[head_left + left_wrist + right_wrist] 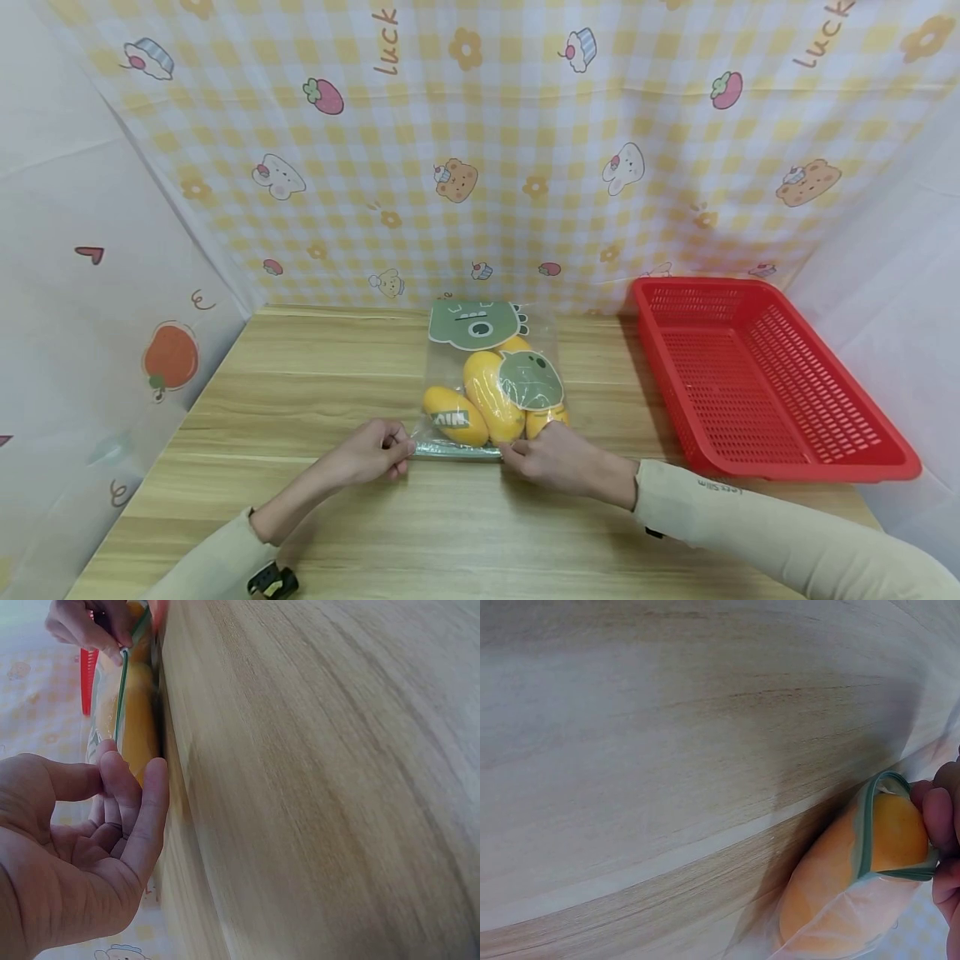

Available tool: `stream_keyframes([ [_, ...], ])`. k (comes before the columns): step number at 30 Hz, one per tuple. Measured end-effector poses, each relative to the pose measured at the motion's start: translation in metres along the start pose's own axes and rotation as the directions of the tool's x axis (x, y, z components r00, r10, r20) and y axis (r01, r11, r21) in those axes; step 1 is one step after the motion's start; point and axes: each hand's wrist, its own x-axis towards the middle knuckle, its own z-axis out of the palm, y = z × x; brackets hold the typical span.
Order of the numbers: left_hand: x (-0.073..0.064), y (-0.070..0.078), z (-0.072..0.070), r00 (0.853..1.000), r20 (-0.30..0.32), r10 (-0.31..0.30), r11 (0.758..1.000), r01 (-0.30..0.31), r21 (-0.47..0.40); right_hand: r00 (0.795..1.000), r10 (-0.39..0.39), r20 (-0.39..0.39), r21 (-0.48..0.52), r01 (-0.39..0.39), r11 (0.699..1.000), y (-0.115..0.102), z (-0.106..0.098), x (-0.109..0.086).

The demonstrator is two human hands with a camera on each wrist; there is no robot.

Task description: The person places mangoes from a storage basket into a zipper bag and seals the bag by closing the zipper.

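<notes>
A clear zip bag [442, 362] with green cartoon prints lies on the wooden table, its zip edge towards me. Inside it are several yellow mangoes [491, 398], one with a grey label. My left hand [375, 451] pinches the left end of the zip edge between thumb and fingertips. Farther right along that edge, my right hand [558, 458] pinches the green zip strip [122, 690]. In the right wrist view the strip gapes in a loop beside the right fingers [937, 814], and a mango's end [898, 829] shows through the gap.
To the right stands a red plastic basket [663, 392] with slotted walls, its near side close to my right forearm. The wooden table [337, 358] ends at a yellow checked cloth [345, 217] behind the bag. White sheets [67, 333] hang at both sides.
</notes>
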Motion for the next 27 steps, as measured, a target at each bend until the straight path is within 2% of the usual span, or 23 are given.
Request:
stream_keyframes([
  [10,0.0012,-0.0023,-0.0002,1.0,-0.002,0.009,1.0,-0.009,0.025,1.0,-0.005,-0.024,0.008,0.005,1.0,-0.0001,0.0025,-0.0025],
  [27,0.002,-0.0021,0.0,1.0,0.0,0.005,1.0,-0.005,0.021,1.0,-0.003,-0.009,0.003,0.003,1.0,0.0014,0.0,-0.0061],
])
